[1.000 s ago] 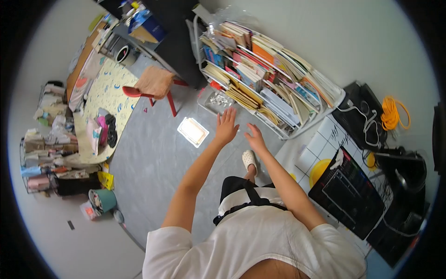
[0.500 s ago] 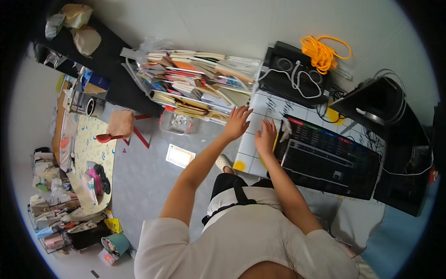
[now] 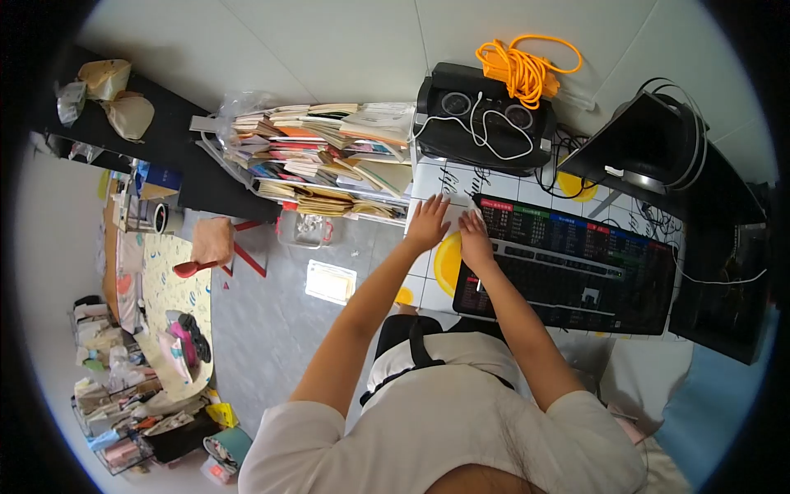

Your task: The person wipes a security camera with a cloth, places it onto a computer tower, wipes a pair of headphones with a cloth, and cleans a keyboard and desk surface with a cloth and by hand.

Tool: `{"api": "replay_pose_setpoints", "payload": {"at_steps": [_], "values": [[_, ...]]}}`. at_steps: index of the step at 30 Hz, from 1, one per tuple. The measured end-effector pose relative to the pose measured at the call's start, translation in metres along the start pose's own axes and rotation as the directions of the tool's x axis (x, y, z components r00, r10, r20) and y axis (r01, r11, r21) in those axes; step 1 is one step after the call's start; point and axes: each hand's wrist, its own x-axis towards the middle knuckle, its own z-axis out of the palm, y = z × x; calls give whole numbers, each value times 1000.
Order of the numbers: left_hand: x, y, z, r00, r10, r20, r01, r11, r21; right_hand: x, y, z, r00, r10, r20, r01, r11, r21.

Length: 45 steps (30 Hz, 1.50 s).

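My left hand (image 3: 429,224) is over the left part of the tabletop with its white checked cover (image 3: 427,183), fingers spread and nothing in it. Beside it, my right hand (image 3: 476,237) lies at the left edge of a black printed desk mat (image 3: 543,302), fingers stretched out. A small white crumpled thing (image 3: 476,211) shows at its fingertips; whether they touch cannot be made out. A grey and black keyboard (image 3: 559,262) rests on the mat, right of my right hand.
Behind stand a black speaker-like box (image 3: 485,123) with a white cable, an orange cord (image 3: 527,74) and a monitor (image 3: 642,148). A rack of papers (image 3: 329,156) adjoins the table. Further left are a red chair (image 3: 216,241), a clear bin (image 3: 304,230) and a white sheet (image 3: 330,282) on the floor.
The view has turned toward the table. Both hands have moved from above the floor to the table's left part. My right hand is now beside the white crumpled thing.
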Motion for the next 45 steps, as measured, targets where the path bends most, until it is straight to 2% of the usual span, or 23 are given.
{"api": "replay_pose_setpoints", "payload": {"at_steps": [2, 8, 10, 11, 12, 14, 18, 19, 20, 21, 22, 25, 26, 28, 30, 32, 35, 36, 38, 40, 41, 44, 45], "values": [[-18, -2, 19, 998, -47, 44, 49, 998, -41, -4, -7, -4, 998, 30, 59, -20, 985, -171], [-40, -7, 22, 996, -42, 76, 54, 985, -166, 22, -1, -1, 974, 220, 50, -204, 954, -221], [-40, -8, 23, 996, -42, 77, 56, 981, -187, 39, 7, -6, 940, 334, -68, -341, 918, -201], [-39, -10, 23, 996, -43, 78, 59, 976, -208, 47, 15, -12, 916, 397, -58, -401, 904, -149], [-39, -12, 22, 996, -51, 79, 67, 976, -205, 52, 18, -19, 866, 463, -189, -481, 874, -67], [-41, -14, 18, 995, -13, 101, 38, 966, -255, 64, 42, -10, 786, 453, -420, -468, 881, 75], [-42, -15, 15, 999, -15, 32, 26, 927, -374, 72, 44, 0, 791, 419, -446, -462, 887, 14], [-44, -17, 13, 999, -20, 36, 32, 927, -374, 73, 39, 4, 827, 353, -438, -408, 912, -37], [-45, -19, 13, 999, -35, -41, 14, 900, -436, 73, 34, 9, 858, 287, -425, -354, 931, -86], [-48, -18, 13, 992, -56, -115, -9, 867, -498, 72, 24, 8, 873, 275, -403, -327, 943, -66], [-50, -16, 11, 992, -59, -109, -4, 865, -502, 72, 16, 9, 875, 278, -396, -330, 942, -68], [-53, -16, 7, 980, -124, -155, 21, 843, -537, 79, -3, 14, 955, 128, -269, -148, 987, -56], [-52, -17, 7, 981, -118, -153, 16, 839, -545, 82, -9, 18, 951, 64, -302, -80, 996, -40], [-51, -20, 11, 983, -109, -148, 9, 833, -553, 87, -13, 25, 985, -25, -173, 23, 1000, -14], [-51, -21, 12, 985, -94, -146, -3, 832, -554, 86, -18, 15, 972, -233, -34, 229, 969, -93], [-51, -19, 9, 988, -78, -135, -8, 840, -543, 84, -11, 7, 952, -305, -39, 301, 950, -86], [-52, -18, 10, 988, -71, -138, -12, 852, -523, 75, 6, -2, 984, -103, -145, 81, 986, -145], [-51, -16, 9, 985, -82, -153, -9, 857, -516, 69, 13, -8, 984, -98, -150, 75, 986, -149], [-50, -10, 11, 981, -103, -163, 6, 861, -509, 56, 26, -19, 952, 224, -208, -254, 958, -132], [-47, -2, 13, 967, -192, -166, 94, 878, -469, 45, 54, -18, 885, 336, -322, -399, 905, -150], [-46, 3, 15, 968, -191, -164, 94, 878, -469, 41, 68, -15, 864, 364, -348, -418, 904, -93], [-39, 12, 23, 954, -206, -220, 117, 926, -358, 36, 90, -23, 832, 425, -356, -489, 865, -111], [-38, 14, 25, 950, -224, -220, 141, 931, -338, 36, 96, -25, 847, 379, -374, -450, 884, -123]]}}
